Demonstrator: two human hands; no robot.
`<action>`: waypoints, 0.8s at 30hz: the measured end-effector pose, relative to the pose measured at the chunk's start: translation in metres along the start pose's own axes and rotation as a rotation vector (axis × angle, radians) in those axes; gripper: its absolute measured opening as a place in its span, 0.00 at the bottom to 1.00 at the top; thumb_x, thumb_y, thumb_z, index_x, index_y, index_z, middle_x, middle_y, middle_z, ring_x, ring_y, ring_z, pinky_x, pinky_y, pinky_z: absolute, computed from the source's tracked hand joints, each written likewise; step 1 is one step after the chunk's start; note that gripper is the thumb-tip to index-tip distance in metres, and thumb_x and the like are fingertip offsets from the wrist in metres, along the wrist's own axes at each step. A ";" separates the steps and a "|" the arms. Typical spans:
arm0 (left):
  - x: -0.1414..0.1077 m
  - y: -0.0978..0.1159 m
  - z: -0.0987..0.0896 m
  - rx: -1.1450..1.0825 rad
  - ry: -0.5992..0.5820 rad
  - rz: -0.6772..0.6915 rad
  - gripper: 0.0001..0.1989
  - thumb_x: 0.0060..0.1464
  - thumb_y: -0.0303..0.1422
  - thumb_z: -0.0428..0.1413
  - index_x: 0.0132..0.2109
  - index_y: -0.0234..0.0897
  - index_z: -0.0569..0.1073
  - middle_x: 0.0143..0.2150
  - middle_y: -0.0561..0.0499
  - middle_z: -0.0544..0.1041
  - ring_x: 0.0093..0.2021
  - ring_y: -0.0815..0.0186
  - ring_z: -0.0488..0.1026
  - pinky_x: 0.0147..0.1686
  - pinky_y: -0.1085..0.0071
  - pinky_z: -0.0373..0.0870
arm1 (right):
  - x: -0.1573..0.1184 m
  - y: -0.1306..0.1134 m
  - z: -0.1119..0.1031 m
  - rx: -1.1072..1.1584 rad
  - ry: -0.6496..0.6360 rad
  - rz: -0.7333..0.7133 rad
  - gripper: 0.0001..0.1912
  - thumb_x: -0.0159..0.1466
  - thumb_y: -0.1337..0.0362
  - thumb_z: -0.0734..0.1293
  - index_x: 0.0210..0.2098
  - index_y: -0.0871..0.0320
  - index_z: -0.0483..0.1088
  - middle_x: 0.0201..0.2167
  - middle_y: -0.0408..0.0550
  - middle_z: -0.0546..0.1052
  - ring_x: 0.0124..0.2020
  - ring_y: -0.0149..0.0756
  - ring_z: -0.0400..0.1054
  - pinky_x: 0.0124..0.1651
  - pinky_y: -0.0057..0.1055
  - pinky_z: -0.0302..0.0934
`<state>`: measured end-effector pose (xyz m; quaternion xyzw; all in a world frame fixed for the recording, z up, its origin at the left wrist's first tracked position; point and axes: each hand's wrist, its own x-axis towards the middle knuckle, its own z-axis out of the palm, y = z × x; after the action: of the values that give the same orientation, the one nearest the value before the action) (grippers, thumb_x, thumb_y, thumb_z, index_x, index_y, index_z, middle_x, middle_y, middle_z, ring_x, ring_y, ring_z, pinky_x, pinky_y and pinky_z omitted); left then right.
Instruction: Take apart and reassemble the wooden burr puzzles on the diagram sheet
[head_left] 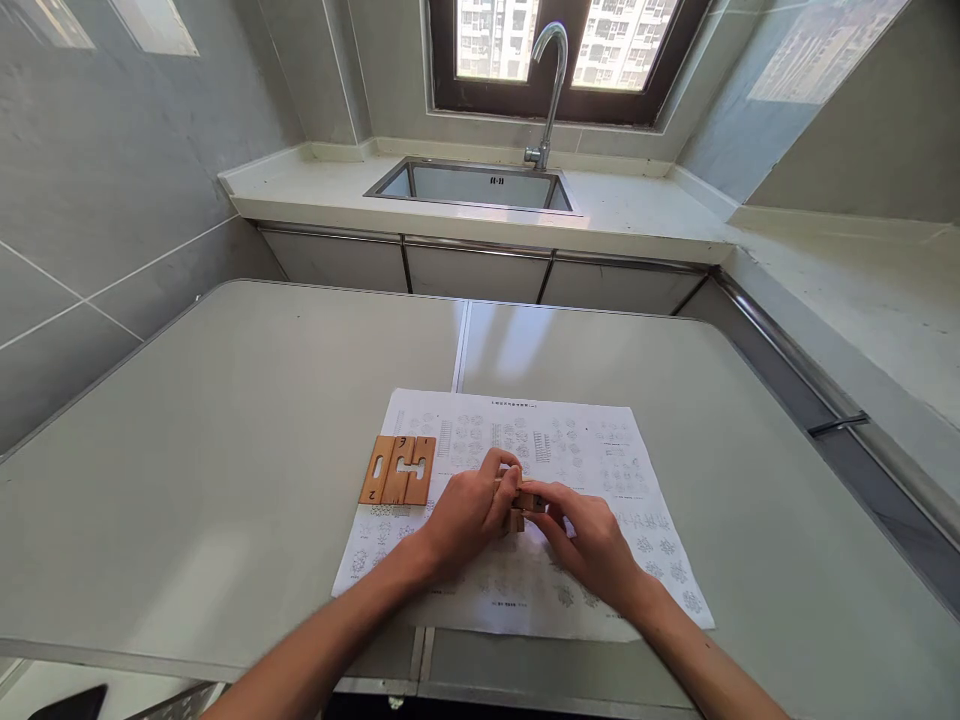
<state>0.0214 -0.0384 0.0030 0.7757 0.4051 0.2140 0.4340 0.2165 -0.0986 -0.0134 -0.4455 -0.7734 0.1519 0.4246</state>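
Observation:
Small wooden puzzle blocks (pixel 517 521) are gripped between my two hands, over a printed sheet (pixel 622 445). My left hand (pixel 474 502) curls around them from the left and hides much of their shape. From the right, my right hand (pixel 583 522) pinches a wooden block between thumb and fingertips. Left of my hands, flat wooden pieces (pixel 397 471) lie side by side at the sheet's left edge. They have cut-out slots and dark numerals on them.
The sheet lies on a pale folding table (pixel 225 420) with a seam down its middle. Beyond the table are a white counter (pixel 315 190), a steel sink (pixel 469 185) and a curved faucet (pixel 555 90) under a window. Another counter (pixel 862 270) runs along the right.

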 end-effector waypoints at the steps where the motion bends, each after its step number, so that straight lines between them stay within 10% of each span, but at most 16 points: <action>1: 0.000 0.000 0.000 0.000 -0.001 -0.004 0.23 0.75 0.49 0.34 0.48 0.41 0.66 0.29 0.53 0.77 0.28 0.61 0.76 0.32 0.68 0.67 | 0.000 0.000 0.000 -0.002 0.006 0.002 0.12 0.77 0.65 0.62 0.57 0.53 0.70 0.34 0.45 0.83 0.23 0.29 0.71 0.27 0.26 0.67; 17: -0.004 0.001 -0.010 0.105 -0.004 0.187 0.28 0.58 0.45 0.63 0.59 0.39 0.64 0.35 0.52 0.79 0.31 0.63 0.75 0.33 0.68 0.68 | -0.001 0.001 0.000 0.077 0.048 0.165 0.10 0.74 0.66 0.64 0.53 0.52 0.73 0.32 0.42 0.81 0.25 0.33 0.72 0.28 0.28 0.68; 24: -0.001 0.002 -0.015 0.133 0.073 0.242 0.30 0.54 0.50 0.66 0.57 0.40 0.70 0.53 0.42 0.76 0.45 0.58 0.78 0.42 0.64 0.74 | 0.000 -0.001 -0.002 0.116 0.043 0.186 0.10 0.75 0.64 0.64 0.53 0.54 0.73 0.31 0.43 0.80 0.26 0.33 0.72 0.29 0.28 0.67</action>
<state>0.0113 -0.0326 0.0128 0.8377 0.3372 0.2656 0.3375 0.2181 -0.0994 -0.0119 -0.4933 -0.7093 0.2258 0.4502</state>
